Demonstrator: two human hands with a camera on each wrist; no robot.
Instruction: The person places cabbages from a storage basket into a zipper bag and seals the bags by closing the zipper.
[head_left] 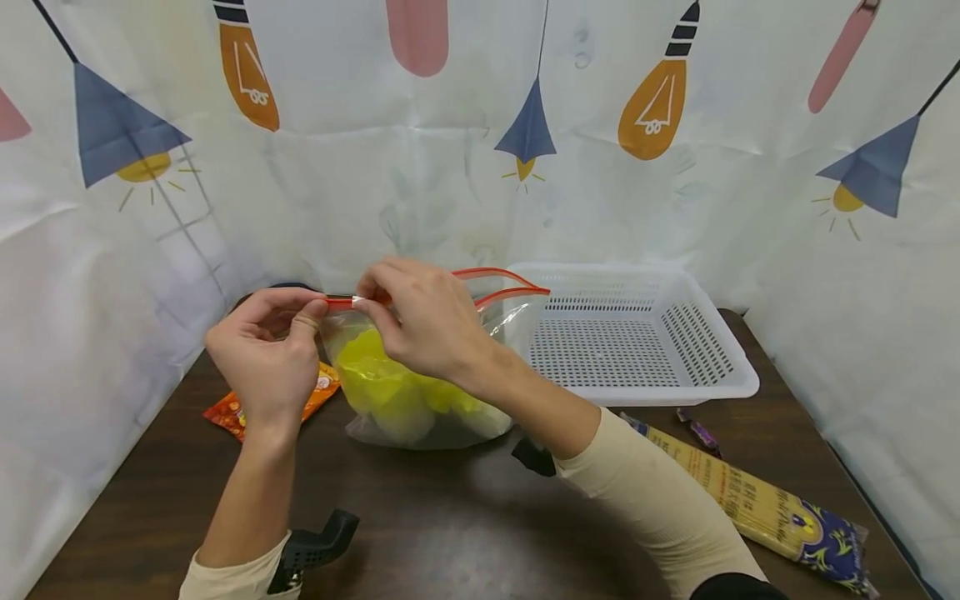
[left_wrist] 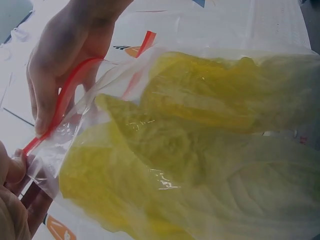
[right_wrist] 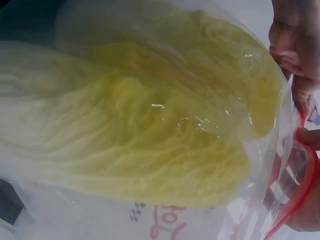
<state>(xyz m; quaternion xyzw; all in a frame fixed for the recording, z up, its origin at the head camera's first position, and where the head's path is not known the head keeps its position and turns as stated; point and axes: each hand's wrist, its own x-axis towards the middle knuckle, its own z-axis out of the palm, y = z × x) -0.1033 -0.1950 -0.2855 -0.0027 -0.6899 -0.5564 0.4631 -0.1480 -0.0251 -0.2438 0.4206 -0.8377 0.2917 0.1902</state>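
Observation:
A clear zip bag (head_left: 521, 329) with a red zip strip stands upright on the table, holding pale yellow-green napa cabbage (head_left: 390, 387). The left end of its strip is pinched between thumb and fingers of my left hand (head_left: 266, 346). Close beside it, my right hand (head_left: 427, 321) pinches the strip at a small white slider (head_left: 358, 302). To the right of that hand, the two red edges spread apart into a gap. Seen from the left wrist, the cabbage leaves (left_wrist: 175, 135) lie against the clear plastic.
Behind the bag, to the right, stands a white perforated basket (head_left: 738, 379). A long yellow and blue packet (head_left: 750, 492) lies at the right, with a small purple wrapper (head_left: 702, 435) near it. An orange packet (head_left: 225, 414) lies partly behind my left wrist. A patterned curtain (head_left: 435, 192) hangs behind the table.

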